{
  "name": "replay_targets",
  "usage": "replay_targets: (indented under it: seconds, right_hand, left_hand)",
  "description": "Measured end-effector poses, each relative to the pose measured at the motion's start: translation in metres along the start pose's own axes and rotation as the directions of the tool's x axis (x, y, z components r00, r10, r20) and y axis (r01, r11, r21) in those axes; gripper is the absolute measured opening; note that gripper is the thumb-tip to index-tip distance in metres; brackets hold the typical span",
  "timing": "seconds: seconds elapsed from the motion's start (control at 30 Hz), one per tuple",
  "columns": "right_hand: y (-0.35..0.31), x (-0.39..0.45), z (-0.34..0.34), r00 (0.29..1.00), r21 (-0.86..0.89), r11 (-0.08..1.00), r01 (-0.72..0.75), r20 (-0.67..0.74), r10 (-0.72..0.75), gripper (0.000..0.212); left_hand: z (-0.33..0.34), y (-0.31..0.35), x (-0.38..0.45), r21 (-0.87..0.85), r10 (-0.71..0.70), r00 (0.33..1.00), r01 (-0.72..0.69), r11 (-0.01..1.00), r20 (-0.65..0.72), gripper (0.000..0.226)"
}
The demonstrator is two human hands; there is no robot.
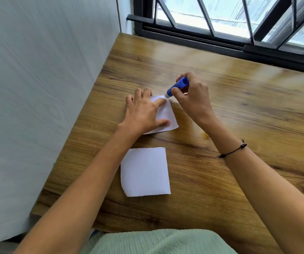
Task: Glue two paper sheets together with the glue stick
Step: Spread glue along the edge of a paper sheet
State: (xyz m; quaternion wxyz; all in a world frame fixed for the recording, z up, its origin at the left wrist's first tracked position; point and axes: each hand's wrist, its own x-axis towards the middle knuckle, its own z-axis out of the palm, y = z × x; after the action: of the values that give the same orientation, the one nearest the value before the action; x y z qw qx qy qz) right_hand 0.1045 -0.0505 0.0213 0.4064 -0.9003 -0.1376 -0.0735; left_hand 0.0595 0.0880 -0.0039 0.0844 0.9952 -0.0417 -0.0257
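The left hand (144, 112) presses flat, fingers spread, on the far paper (166, 114), while the right hand (193, 94) – at two o'clock – grips the glue stick (177, 87), tip on that paper's far corner.

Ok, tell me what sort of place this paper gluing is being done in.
Probably a room in a home: a wood-grain table pushed into a corner between a pale wall and a black-framed, barred window.

A home room: wood-grain desk (221, 99) in a corner, white wall (43, 70), black-barred window (230, 21).
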Motion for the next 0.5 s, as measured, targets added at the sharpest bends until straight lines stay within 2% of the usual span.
replay_targets:
  seconds: [0.23,0.5]
  right_hand:
    - [0.003,0.012,0.005,0.998,-0.117,0.992,0.051,0.052,-0.045,0.021]
    - [-0.002,0.022,0.006,0.976,-0.197,0.967,0.16,0.181,-0.125,0.026]
  left_hand:
    - [0.0,0.0,-0.002,-0.013,-0.028,1.0,0.027,1.0,-0.007,0.071]
    - [0.002,-0.001,-0.002,-0.03,-0.025,1.0,0.024,0.999,-0.017,0.071]
